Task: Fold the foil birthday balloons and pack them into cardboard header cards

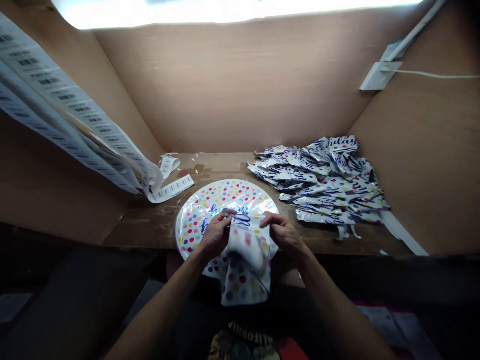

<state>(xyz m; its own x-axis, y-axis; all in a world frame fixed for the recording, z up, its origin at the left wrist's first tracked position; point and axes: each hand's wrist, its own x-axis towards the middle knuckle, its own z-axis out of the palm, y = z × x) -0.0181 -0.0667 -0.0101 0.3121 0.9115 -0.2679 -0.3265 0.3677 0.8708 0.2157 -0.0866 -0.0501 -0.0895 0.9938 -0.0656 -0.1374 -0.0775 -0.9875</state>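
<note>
A bright light (240, 11) glares above brown panel walls (240, 85) and worktop (225, 165).

Above you, the strip light (240, 11) burns out to white; your view's lower corners sink into shadow, glare streaks the round polka-dot balloon (234, 192), and the dotted foil flap (247, 249) blurs.

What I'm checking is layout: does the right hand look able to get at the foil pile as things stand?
Probably yes: nothing visible stands between the right hand and the foil pile, though its fingers are pinching the dotted foil sheet.
</note>
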